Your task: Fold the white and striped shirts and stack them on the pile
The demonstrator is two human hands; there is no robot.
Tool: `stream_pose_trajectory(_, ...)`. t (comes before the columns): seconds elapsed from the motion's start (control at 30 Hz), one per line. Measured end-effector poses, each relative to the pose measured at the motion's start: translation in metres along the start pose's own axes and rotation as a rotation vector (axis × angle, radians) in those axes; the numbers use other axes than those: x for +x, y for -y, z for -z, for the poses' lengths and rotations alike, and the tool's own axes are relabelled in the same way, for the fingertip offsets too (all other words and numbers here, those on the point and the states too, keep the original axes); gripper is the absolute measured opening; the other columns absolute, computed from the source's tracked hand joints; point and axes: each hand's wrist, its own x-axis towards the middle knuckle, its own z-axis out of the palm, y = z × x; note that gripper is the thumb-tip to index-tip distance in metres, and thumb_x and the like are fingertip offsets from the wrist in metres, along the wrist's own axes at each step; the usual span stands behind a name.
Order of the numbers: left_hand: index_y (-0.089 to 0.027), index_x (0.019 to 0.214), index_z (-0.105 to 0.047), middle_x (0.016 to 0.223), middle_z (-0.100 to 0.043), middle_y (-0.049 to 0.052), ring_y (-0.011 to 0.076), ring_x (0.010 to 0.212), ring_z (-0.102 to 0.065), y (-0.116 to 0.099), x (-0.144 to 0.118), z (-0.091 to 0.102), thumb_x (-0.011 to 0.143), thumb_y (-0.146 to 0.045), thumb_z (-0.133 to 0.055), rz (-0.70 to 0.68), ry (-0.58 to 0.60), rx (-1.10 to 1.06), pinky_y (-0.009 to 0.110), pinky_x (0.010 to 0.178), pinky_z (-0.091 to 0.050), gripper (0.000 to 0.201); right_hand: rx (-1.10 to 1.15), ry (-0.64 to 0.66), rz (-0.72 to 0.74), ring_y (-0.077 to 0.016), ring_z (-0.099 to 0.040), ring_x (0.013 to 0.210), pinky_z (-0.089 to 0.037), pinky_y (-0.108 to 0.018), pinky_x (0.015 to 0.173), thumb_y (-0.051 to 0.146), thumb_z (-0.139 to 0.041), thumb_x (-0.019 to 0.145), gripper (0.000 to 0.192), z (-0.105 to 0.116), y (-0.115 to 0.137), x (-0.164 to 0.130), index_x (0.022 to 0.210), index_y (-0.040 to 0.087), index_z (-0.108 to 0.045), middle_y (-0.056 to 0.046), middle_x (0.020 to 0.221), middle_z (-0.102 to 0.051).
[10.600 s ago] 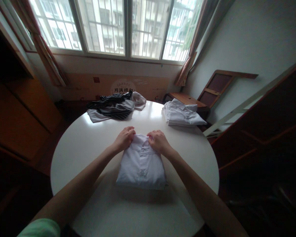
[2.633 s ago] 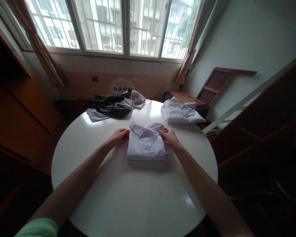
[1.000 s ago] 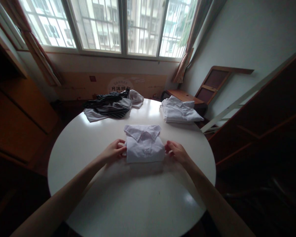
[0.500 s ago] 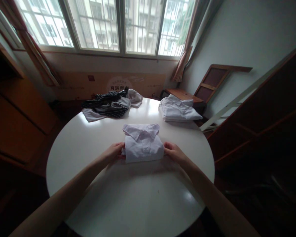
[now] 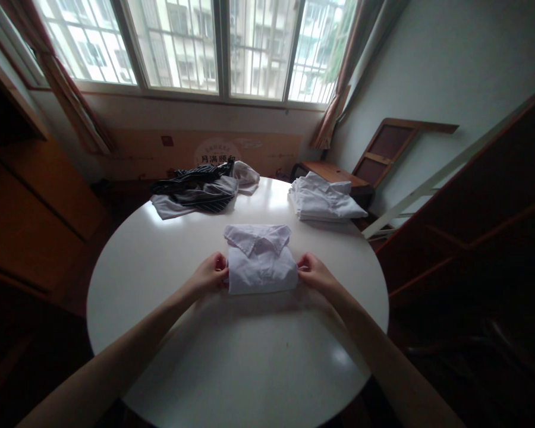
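In the head view, a folded white shirt point(image 5: 263, 270) lies on the round white surface point(image 5: 249, 362), collar away. The left hand point(image 5: 210, 272) has its grip pinched on the left edge; the right hand's point(image 5: 317, 273) grip pinches the opposite edge.

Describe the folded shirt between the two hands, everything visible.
The folded shirt is white, in what looks like thin woven cloth, lightly creased and folded into a compact, roughly rectangular bundle. Its pointed collar spreads at the far end, with part of the front placket below. It lies front up on the round white table. The left hand grips its left edge, the right hand its right. The underside is hidden.
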Motion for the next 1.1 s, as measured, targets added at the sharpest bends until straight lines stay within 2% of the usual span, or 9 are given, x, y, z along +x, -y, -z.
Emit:
stream_pose_trajectory(0.13, -0.018, 0.064, -0.036, 0.05, -0.043, -0.009, 0.0057, 0.039, -0.041, -0.001, -0.006, 0.001, 0.062, -0.028, -0.058, -0.043, 0.018, 0.136, 0.017, 0.036, -0.032, 0.024, 0.043, 0.137, -0.007, -0.009, -0.048, 0.051, -0.035, -0.021, 0.045, 0.03, -0.066, 0.056, 0.03, 0.0, 0.003, -0.008, 0.066, 0.019, -0.039, 0.005, 0.059, -0.048)
stream_pose_trajectory(0.3, -0.016, 0.065, -0.046, 0.056, -0.051, -0.004, 0.0102, 0.047, -0.048, -0.004, -0.011, 0.028, 0.062, -0.033, -0.058, -0.057, 0.216, 0.342, 0.02, 0.042, -0.036, 0.021, 0.099, 0.379, -0.088, -0.0071, -0.047, 0.044, -0.035, -0.02, 0.042, 0.038, -0.068, 0.058, 0.034, 0.012, 0.003, -0.016, 0.069, 0.018, -0.042, 0.005, 0.056, -0.05)
stream_pose_trajectory(0.4, -0.016, 0.068, -0.05, 0.062, -0.056, 0.0, 0.0146, 0.058, -0.054, -0.01, 0.0, 0.049, 0.064, -0.043, -0.057, -0.162, 0.037, 0.503, 0.025, 0.051, -0.041, 0.028, 0.047, 0.245, -0.083, -0.0059, -0.039, 0.036, -0.029, -0.02, 0.037, 0.048, -0.061, 0.063, 0.035, 0.025, 0.002, -0.003, 0.067, 0.019, -0.043, 0.006, 0.046, -0.047)
stream_pose_trajectory(0.47, -0.015, 0.077, -0.053, 0.074, -0.06, 0.005, 0.0179, 0.069, -0.057, -0.016, 0.014, 0.057, 0.066, -0.047, -0.053, -0.225, -0.13, 0.495, 0.03, 0.061, -0.045, 0.034, 0.06, 0.122, -0.015, -0.0082, -0.045, 0.042, -0.033, -0.021, 0.039, 0.051, -0.058, 0.064, 0.036, 0.03, 0.004, 0.011, 0.071, 0.018, -0.046, 0.002, 0.052, -0.053)
stream_pose_trajectory(0.53, -0.014, 0.09, -0.052, 0.09, -0.06, 0.009, 0.0204, 0.081, -0.058, -0.025, 0.029, 0.058, 0.068, -0.05, -0.051, -0.266, -0.182, 0.417, 0.033, 0.069, -0.046, 0.042, 0.068, 0.058, 0.086, -0.0127, -0.055, 0.058, -0.041, -0.023, 0.048, 0.051, -0.06, 0.063, 0.039, 0.031, 0.01, 0.027, 0.082, 0.017, -0.051, -0.003, 0.069, -0.059)
stream_pose_trajectory(0.67, -0.016, 0.106, -0.051, 0.11, -0.056, 0.012, 0.0218, 0.095, -0.055, -0.042, 0.056, 0.049, 0.068, -0.051, -0.052, -0.348, 0.042, 0.349, 0.034, 0.078, -0.045, 0.052, -0.051, 0.055, 0.338, -0.0195, -0.053, 0.097, -0.045, -0.032, 0.077, 0.046, -0.061, 0.066, 0.041, 0.028, 0.024, 0.053, 0.097, 0.02, -0.057, -0.009, 0.107, -0.056)
stream_pose_trajectory(0.83, -0.016, 0.093, -0.06, 0.106, -0.059, 0.008, 0.0205, 0.098, -0.054, -0.054, 0.082, 0.053, 0.067, -0.05, -0.056, -0.345, 0.414, 0.515, 0.03, 0.082, -0.042, 0.043, -0.254, 0.377, 0.387, -0.0224, -0.049, 0.105, -0.039, -0.037, 0.089, 0.048, -0.062, 0.066, 0.035, 0.036, 0.032, 0.08, 0.084, 0.019, -0.063, -0.008, 0.108, -0.056)
stream_pose_trajectory(1.0, -0.017, 0.073, -0.061, 0.118, -0.054, 0.007, 0.0206, 0.109, -0.047, -0.054, 0.092, 0.058, 0.062, -0.046, -0.063, -0.389, 0.376, 0.511, 0.027, 0.088, -0.038, 0.031, -0.218, 0.433, 0.345, -0.0212, -0.05, 0.102, -0.037, -0.036, 0.088, 0.045, -0.065, 0.062, 0.032, 0.039, 0.034, 0.089, 0.073, 0.016, -0.06, -0.007, 0.105, -0.058)
stream_pose_trajectory(1.1, -0.015, 0.076, -0.06, 0.11, -0.058, 0.009, 0.0179, 0.096, -0.053, -0.046, 0.095, 0.051, 0.065, -0.044, -0.061, -0.347, 0.371, 0.346, 0.026, 0.08, -0.041, 0.03, -0.049, 0.427, 0.315, -0.0173, -0.054, 0.091, -0.041, -0.03, 0.078, 0.047, -0.063, 0.064, 0.033, 0.033, 0.034, 0.089, 0.07, 0.015, -0.056, -0.007, 0.1, -0.059)
